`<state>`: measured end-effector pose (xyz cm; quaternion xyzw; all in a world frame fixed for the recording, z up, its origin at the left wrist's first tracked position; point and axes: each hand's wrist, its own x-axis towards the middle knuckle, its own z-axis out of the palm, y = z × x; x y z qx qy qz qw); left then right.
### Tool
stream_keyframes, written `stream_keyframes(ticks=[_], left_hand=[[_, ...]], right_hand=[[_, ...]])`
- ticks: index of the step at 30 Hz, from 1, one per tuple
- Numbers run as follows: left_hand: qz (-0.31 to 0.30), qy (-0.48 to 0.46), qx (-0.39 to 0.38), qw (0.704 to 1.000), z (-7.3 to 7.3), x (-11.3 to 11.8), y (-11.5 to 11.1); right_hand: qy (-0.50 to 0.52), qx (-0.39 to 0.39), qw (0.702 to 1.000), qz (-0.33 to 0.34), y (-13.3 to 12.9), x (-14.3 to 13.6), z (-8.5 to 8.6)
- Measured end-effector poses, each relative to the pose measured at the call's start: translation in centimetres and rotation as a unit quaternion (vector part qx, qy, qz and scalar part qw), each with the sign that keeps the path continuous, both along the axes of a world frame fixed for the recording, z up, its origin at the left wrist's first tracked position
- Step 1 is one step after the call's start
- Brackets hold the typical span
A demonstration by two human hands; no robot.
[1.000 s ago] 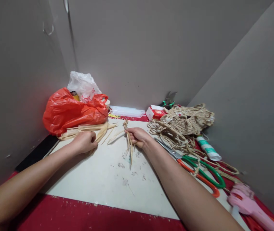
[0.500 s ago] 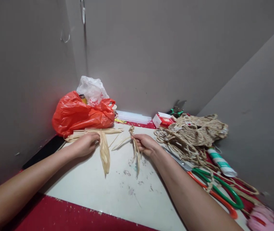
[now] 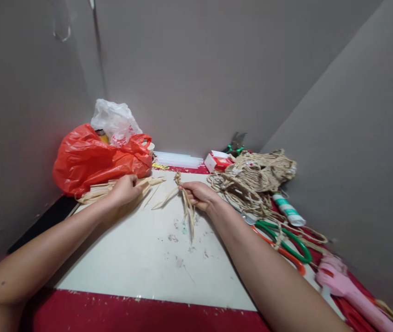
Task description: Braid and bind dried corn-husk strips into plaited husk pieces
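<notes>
My right hand (image 3: 199, 196) is closed, pinching a short braid of dried corn husk (image 3: 178, 179) just below its knotted top. Loose husk strands (image 3: 190, 216) hang down from those fingers, and one more strand points out to the left. On the left, my left hand (image 3: 125, 189) lies over a pile of dried corn husks (image 3: 94, 192) with its fingers curled. A pale husk piece (image 3: 148, 183) sticks out to the right from its fingertips. The palm side of that hand is hidden.
Behind the husks sit a red plastic bag (image 3: 96, 161) and a white bag (image 3: 113, 117). Translucent sticks (image 3: 178, 160), a red-white box (image 3: 217, 161) and green-handled pliers (image 3: 236, 145) line the back. Rope (image 3: 261, 170), scissors (image 3: 286, 237) and a pink tool (image 3: 334, 276) lie right.
My left hand has drawn back onto the husk pile, and the wide husk that hung from it no longer hangs down. My right hand keeps its pinch on the braid. The view has shifted.
</notes>
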<state>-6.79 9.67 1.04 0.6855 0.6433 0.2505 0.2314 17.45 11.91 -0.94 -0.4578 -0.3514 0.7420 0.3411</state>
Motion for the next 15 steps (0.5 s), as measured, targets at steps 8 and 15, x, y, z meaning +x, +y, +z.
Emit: stream_keyframes(ticks=[8,15], left_hand=[[0.003,-0.351,-0.154,0.924,0.9,5.8,3.3],[-0.001,-0.459,-0.188,0.869,-1.2,8.4,3.8]], right_hand=[[0.017,0.022,1.0,0.007,0.6,0.1,-0.5],[0.009,0.039,0.999,0.002,0.6,-0.1,-0.8]])
